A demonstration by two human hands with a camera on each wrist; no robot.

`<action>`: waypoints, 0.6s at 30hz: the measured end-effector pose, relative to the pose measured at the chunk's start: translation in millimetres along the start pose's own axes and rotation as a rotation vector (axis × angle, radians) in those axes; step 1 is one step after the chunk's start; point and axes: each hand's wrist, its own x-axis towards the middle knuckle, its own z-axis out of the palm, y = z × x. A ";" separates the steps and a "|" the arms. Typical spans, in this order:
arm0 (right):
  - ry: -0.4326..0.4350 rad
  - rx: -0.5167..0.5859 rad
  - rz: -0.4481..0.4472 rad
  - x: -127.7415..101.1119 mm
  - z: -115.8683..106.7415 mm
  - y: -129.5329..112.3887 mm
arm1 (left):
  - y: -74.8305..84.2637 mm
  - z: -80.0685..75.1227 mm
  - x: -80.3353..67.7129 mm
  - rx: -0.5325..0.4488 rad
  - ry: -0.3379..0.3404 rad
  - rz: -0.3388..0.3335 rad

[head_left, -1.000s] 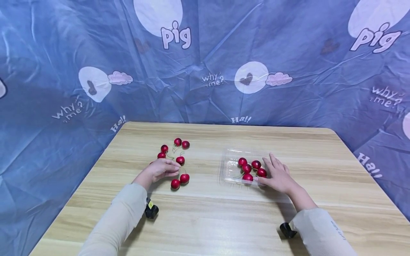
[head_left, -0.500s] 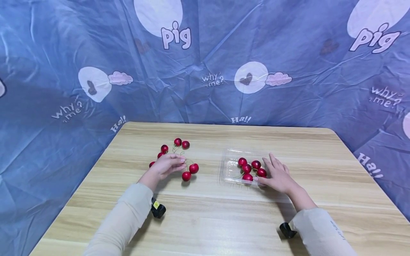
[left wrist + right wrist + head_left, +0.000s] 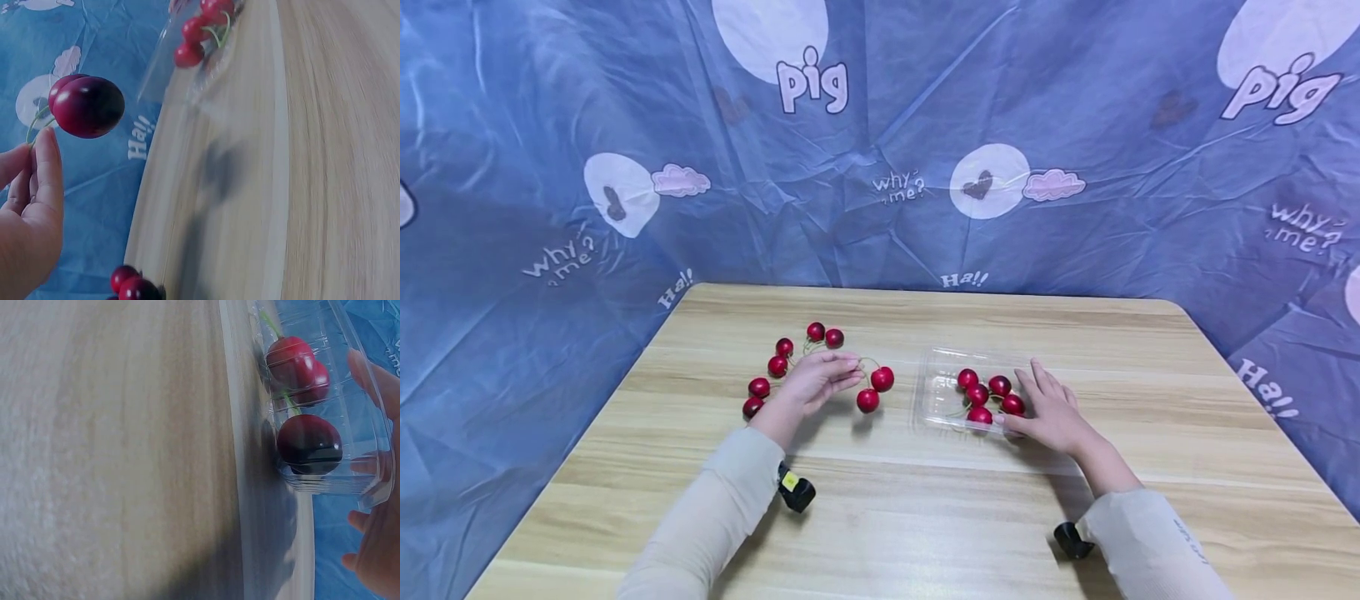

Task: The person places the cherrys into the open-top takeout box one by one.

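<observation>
The pair of cherries [image 3: 89,107] is round, smooth and glossy, deep red with a darker patch on one, on thin, bendy green stems [image 3: 29,128]. The box [image 3: 938,387] is clear, shiny plastic, shallow and four-sided, with ribbed walls that catch the light; five boxed cherries [image 3: 977,394] lie inside. The table [image 3: 925,500] has pale, streaky wood grain, and the blue cloth [image 3: 880,233] behind it is creased and printed. The left hand [image 3: 817,379] pinches the stems between thumb and fingertips, so the pair is off the wood — between that hand and the box, its shadow below. Six loose cherries [image 3: 777,366] lie on the table around and beyond the left wrist. The right hand [image 3: 1054,417] is spread at the box's right end — thumb at the near rim, fingers fanned, touching the plastic without clenching.
</observation>
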 end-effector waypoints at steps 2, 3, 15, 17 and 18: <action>0.002 0.004 0.001 0.1 0.0 0.0 | -1.1 4.7 2.3 -0.017 -0.003 0.002; 0.002 0.003 0.001 0.1 -0.1 0.0 | -1.9 7.3 3.6 -0.024 -0.007 0.003; -0.001 0.004 0.006 0.9 0.3 -0.5 | -19.4 35.4 14.8 -0.145 -0.004 0.010; -0.001 0.005 0.006 1.4 0.2 -0.3 | -21.3 39.5 16.3 -0.152 -0.012 0.014; -0.002 0.004 0.005 1.7 0.1 -0.2 | -21.9 41.4 16.9 -0.153 -0.021 0.015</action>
